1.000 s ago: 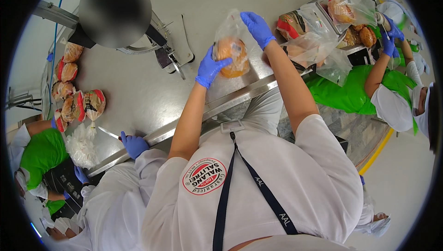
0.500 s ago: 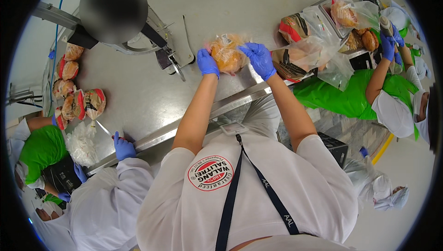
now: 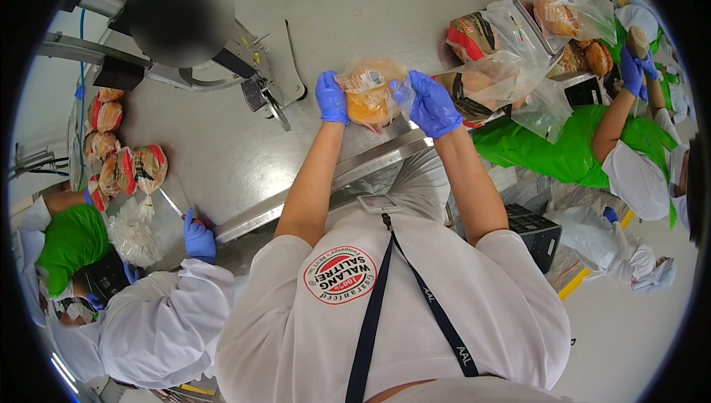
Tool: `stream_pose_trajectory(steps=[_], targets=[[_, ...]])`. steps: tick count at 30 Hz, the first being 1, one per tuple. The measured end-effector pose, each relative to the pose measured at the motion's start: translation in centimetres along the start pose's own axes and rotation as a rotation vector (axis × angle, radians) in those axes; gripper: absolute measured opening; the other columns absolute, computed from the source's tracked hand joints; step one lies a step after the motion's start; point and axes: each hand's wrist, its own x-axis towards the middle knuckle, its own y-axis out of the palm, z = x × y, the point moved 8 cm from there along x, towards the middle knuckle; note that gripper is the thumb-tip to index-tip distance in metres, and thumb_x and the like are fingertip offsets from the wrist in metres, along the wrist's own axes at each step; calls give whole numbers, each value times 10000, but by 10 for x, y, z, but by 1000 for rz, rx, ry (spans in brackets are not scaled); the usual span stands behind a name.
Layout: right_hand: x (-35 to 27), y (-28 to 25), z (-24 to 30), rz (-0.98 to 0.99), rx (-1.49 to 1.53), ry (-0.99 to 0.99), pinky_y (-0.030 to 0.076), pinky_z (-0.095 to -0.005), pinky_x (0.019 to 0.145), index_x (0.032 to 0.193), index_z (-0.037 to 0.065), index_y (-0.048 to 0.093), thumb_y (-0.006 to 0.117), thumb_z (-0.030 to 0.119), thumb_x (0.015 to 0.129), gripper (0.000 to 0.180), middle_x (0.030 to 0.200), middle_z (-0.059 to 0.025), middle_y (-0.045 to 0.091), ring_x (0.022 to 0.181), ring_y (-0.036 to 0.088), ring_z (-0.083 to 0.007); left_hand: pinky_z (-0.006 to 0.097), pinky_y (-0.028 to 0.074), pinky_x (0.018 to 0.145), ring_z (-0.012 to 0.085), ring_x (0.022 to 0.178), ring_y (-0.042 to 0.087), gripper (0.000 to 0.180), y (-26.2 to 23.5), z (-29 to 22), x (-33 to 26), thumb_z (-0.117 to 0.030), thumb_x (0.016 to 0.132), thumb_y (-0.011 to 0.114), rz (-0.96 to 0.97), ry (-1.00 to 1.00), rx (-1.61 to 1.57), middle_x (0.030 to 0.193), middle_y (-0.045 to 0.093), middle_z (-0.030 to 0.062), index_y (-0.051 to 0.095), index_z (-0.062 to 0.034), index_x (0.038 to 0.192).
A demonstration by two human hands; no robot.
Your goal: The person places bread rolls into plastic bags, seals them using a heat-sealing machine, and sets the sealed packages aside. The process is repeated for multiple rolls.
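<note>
Over the near edge of the steel table [image 3: 229,144], I hold a bagged ham [image 3: 370,103], round and golden orange in clear plastic with a small white label. My left hand [image 3: 332,97], in a blue glove, grips the left side of the bag. My right hand [image 3: 433,105], gloved in blue too, has its fingers closed on the loose, gathered plastic at the bag's right end. Close to my right hand lie more bagged hams [image 3: 474,37] in printed red, black and brown plastic.
A clipping machine [image 3: 266,96] with a metal arm stands left of my hands. Several bagged hams [image 3: 150,166] line the far left. A co-worker's gloved hand [image 3: 198,239] holds a knife [image 3: 172,202]. At right, a person in a green apron [image 3: 552,148] works beside a tray [image 3: 533,18].
The bagged ham has come slightly nearer and its label has turned. My right hand has shifted down a little with its back now facing up more. The co-worker on the left leans differently.
</note>
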Motion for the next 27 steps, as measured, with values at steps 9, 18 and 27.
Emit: stream_pose_trajectory(steps=[9,18,27], targets=[[-7,26,-9,-25,-1378,-103,448,-279,745,994,-2,589,648,230,787,316,926,-82,623,865,567,-134,316,424,641,234,652,495,54,-4,-32,-9,-70,832,478,-136,21,122,722,517,118,477,-22,808],[-9,22,-3,115,-400,63,415,-256,806,967,13,605,528,254,876,270,898,-39,601,859,528,-116,293,419,692,170,699,494,179,-28,-35,-12,-168,911,420,-187,121,-27,739,508,63,485,-27,822],[-31,-12,3,-349,-1115,-470,375,-321,903,1179,-10,458,642,303,796,529,1118,-123,497,1013,491,-216,255,428,817,138,919,538,251,10,2,-42,-99,871,525,191,-448,-631,1038,582,59,559,-3,1100]])
